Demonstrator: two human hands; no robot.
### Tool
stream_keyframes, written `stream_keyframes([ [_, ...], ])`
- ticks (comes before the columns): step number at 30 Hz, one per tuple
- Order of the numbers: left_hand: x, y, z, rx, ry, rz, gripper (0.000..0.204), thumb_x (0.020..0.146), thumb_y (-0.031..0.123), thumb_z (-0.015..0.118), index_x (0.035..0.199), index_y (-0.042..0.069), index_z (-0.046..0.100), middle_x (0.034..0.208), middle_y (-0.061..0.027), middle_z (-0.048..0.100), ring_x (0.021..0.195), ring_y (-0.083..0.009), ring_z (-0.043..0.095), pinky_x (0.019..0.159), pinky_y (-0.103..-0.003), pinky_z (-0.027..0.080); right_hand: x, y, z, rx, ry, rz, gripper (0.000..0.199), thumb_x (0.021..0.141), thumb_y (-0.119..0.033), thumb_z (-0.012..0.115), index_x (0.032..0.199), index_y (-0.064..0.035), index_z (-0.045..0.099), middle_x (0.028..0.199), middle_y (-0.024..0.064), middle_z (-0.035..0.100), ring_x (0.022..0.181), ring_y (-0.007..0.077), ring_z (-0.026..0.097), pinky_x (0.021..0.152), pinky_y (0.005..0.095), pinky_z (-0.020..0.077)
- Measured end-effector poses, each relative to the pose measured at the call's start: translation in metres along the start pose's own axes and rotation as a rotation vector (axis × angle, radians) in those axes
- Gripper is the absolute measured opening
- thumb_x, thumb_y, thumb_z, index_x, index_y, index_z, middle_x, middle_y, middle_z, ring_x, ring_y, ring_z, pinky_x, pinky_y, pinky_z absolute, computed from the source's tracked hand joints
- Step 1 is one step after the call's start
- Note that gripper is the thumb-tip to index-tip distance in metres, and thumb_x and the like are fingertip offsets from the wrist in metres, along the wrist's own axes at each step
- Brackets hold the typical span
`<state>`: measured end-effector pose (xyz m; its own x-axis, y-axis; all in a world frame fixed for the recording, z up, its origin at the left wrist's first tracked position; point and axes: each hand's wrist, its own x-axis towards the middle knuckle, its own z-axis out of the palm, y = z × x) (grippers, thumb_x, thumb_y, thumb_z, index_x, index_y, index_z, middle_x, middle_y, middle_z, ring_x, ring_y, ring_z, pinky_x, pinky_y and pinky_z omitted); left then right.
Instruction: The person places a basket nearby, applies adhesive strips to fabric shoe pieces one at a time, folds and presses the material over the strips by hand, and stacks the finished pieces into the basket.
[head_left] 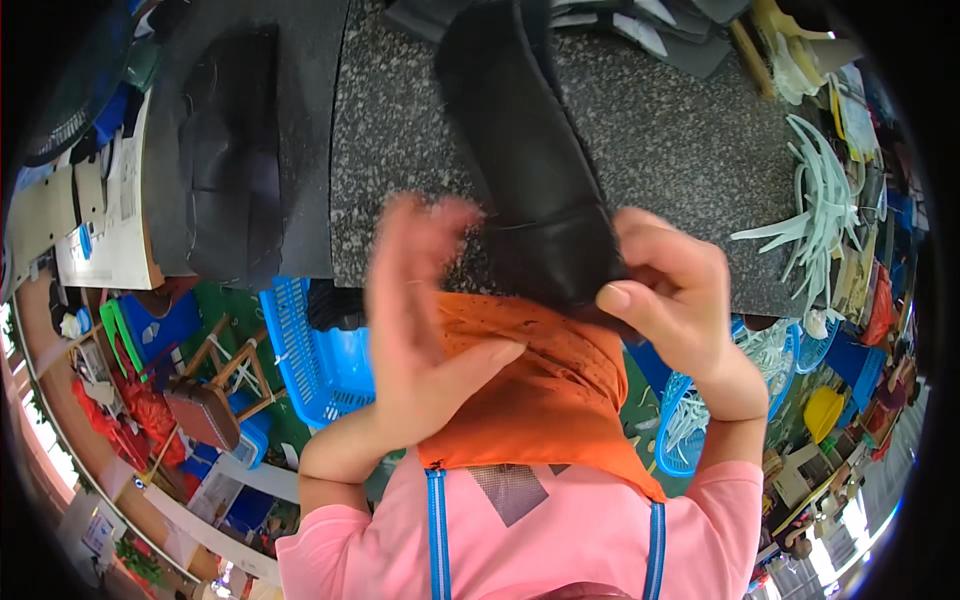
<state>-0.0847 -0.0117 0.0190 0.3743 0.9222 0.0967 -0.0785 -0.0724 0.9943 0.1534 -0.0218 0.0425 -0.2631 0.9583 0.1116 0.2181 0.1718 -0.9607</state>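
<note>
A long black leather-like piece [535, 150] with a seam across it stretches over the speckled grey worktop [680, 160]. Its near end hangs over the worktop's front edge. My right hand [675, 285] pinches the right corner of that end between thumb and fingers. Left of the piece, my left hand [420, 320] is raised with thumb and fingers apart, its fingertips blurred. It appears to hold nothing. Another black leather-like piece [232, 165] lies flat on the dark board to the left.
Dark flat pieces [690, 45] are stacked at the far edge. Pale green strips [815, 205] lie in a bundle at the worktop's right. Below stand a blue basket [315, 365] at left and a basket of similar strips [685, 425] at right. A wooden stool [215, 405] is further left.
</note>
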Motion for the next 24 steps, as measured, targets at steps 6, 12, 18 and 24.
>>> stream_keyframes([
  [6, 0.041, 0.043, -0.012, 0.010, 0.231, -0.183, 0.084, 0.074, -0.010, 0.070, 0.149, -0.005, 0.032, 0.145, -0.0154, 0.048, 0.130, -0.0217, 0.049, 0.111, -0.035, 0.037, -0.007, 0.019, 0.011, 0.395, -0.012, 0.254, 0.020, 0.097, -0.014, 0.063, 0.108, 0.0017, 0.067, 0.101, 0.0084, 0.067, 0.091, 0.0159, 0.065, 0.082, 0.0270, 0.0497],
  [12, 0.115, 0.015, -0.116, 1.668, 0.557, 0.324, 0.072, 0.078, 0.016, 0.078, 0.141, 0.004, 0.048, 0.128, -0.0190, 0.056, 0.119, -0.0342, 0.053, 0.103, -0.045, 0.039, -0.050, 0.012, -0.055, -0.927, 0.110, 0.240, 0.027, 0.084, -0.003, 0.063, 0.110, -0.0010, 0.067, 0.111, 0.0142, 0.065, 0.096, 0.0303, 0.065, 0.082, 0.0381, 0.0519],
  [18, 0.242, 0.014, 0.019, 0.924, 0.156, 0.909, 0.070, 0.083, 0.028, 0.074, 0.144, 0.013, 0.045, 0.142, -0.0265, 0.045, 0.135, -0.0468, 0.036, 0.111, -0.054, 0.030, -0.100, 0.058, -0.102, -1.384, 0.431, 0.451, 0.018, 0.083, -0.001, 0.062, 0.101, -0.0033, 0.066, 0.100, 0.0109, 0.064, 0.090, 0.0319, 0.064, 0.077, 0.0411, 0.0508],
  [24, 0.249, 0.055, 0.014, 0.653, -0.091, 0.567, 0.042, 0.083, 0.005, 0.065, 0.125, 0.009, 0.066, 0.119, -0.0089, 0.068, 0.114, -0.0216, 0.061, 0.101, -0.031, 0.042, -0.089, 0.056, -0.080, -0.853, 0.768, 0.138, 0.020, 0.077, 0.004, 0.065, 0.094, -0.0052, 0.067, 0.101, 0.0048, 0.070, 0.110, 0.0290, 0.056, 0.096, 0.0394, 0.0432],
])
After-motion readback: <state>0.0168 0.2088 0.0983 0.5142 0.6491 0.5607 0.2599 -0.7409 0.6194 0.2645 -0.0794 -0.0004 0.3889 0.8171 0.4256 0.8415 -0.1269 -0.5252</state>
